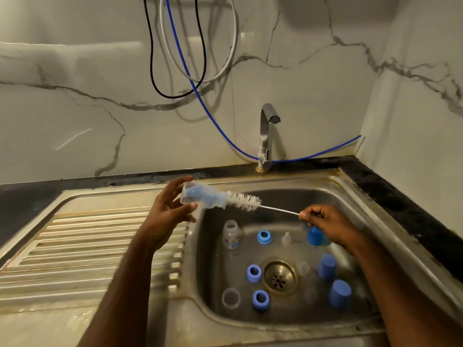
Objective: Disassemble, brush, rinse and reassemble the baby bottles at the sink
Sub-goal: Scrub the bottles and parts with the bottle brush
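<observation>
— Left side, what's listed?

— Ribbed drainboard (pixel 100 236), part of the steel sink (pixel 355 196). Above its edge, left hand (pixel 167 214), fingers curled round a clear bottle (pixel 198 196) held sideways; blurred, blue brush tip inside.

— And the brush?

— Bottle brush (pixel 244 202), white bristles half out of the bottle mouth, wire handle pinched by the right hand (pixel 328 225).

— In the basin?

— One clear bottle (pixel 232 232) upright, clear cup (pixel 230 298), three blue rings (pixel 264 237), blue caps (pixel 327 266); one blue piece partly hidden under the right hand. Clear teats near the drain (pixel 278 278), hard to make out.
</observation>
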A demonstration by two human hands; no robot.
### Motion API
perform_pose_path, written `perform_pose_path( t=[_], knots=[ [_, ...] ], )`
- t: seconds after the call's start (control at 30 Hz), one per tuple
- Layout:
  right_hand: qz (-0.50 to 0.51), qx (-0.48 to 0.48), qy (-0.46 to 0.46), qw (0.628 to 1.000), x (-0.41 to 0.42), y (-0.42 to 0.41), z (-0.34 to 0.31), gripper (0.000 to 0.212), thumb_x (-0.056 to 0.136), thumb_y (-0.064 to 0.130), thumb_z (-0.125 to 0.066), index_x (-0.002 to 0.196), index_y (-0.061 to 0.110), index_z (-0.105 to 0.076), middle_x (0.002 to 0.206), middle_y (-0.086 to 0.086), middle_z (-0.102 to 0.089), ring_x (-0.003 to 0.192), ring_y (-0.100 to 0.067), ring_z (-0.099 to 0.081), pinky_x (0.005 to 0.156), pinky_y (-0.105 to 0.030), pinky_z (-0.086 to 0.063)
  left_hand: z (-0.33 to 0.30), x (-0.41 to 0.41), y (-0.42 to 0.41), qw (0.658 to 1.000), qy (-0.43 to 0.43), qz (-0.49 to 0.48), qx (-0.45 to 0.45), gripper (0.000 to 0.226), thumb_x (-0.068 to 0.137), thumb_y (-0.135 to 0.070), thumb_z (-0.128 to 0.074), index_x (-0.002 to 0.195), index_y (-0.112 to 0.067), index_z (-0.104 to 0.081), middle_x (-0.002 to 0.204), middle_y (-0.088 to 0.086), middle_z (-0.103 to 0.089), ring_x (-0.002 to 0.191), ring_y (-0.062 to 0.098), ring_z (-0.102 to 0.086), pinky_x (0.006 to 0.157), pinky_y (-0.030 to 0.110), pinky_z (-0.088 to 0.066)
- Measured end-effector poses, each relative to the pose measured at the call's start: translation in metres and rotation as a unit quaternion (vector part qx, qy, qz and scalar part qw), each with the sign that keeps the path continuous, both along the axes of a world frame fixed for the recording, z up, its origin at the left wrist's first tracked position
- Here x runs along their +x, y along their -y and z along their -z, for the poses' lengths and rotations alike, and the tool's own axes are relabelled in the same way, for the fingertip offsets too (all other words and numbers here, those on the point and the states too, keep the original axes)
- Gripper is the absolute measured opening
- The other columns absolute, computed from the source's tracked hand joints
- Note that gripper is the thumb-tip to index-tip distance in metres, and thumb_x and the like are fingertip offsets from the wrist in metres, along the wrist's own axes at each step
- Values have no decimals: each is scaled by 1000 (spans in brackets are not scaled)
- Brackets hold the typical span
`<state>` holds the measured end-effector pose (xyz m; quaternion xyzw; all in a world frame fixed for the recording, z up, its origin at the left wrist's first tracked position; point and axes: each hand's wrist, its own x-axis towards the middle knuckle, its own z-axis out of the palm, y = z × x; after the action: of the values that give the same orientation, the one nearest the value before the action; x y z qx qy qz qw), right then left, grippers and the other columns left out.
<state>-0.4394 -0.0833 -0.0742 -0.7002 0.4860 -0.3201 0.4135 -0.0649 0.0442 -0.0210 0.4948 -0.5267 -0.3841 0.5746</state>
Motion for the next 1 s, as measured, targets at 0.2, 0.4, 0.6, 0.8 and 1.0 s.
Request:
perform_pose_path(
  t=[0.2, 0.4, 0.6, 0.8, 1.0],
  knots=[
    [20, -7, 60, 998, -12, -1, -7, 6, 89, 10, -72, 93, 12, -75, 89, -4, -75, 87, -15, -70, 82, -25, -54, 2, 9, 3, 976, 22, -212, 52, 55, 83, -58, -70, 97, -5, -70, 67, 17, -62, 51, 28, -56, 42, 25, -39],
    [-45, -49, 33, 997, 3, -5, -8, 12, 86, 5, -73, 89, 16, -75, 86, 4, -76, 86, -2, -70, 78, -14, -52, 8, 5, 3, 966, 58, -199, 157, 71, 79, -68, -65, 91, 2, -72, 57, 11, -52, 39, 16, -41, 41, 24, -34],
    [6, -75, 48, 996, -20, -1, -12, 12, 85, 5, -75, 95, 9, -76, 92, 0, -76, 87, -4, -70, 76, -9, -52, 5, 23, 4, 939, 31, -302, 162, 68, 82, -64, -70, 87, 4, -70, 52, 9, -53, 42, 18, -42, 46, 27, -36],
    [-49, -172, -72, 981, -3, -3, -19, 8, 84, 14, -78, 90, 20, -77, 87, 11, -71, 90, 0, -65, 85, -15, -47, 19, 13, 9, 923, 180, -284, 187, 47, 88, -60, -66, 97, -14, -72, 72, 19, -67, 50, 22, -52, 54, 37, -50],
    [-48, -153, -91, 983, -8, -4, -20, 9, 85, 15, -77, 91, 21, -76, 89, 9, -71, 88, -1, -65, 79, -12, -49, 11, 12, 3, 928, 147, -292, 179, 60, 87, -58, -69, 84, 1, -69, 55, 10, -56, 44, 18, -46, 51, 31, -44]
  ],
)
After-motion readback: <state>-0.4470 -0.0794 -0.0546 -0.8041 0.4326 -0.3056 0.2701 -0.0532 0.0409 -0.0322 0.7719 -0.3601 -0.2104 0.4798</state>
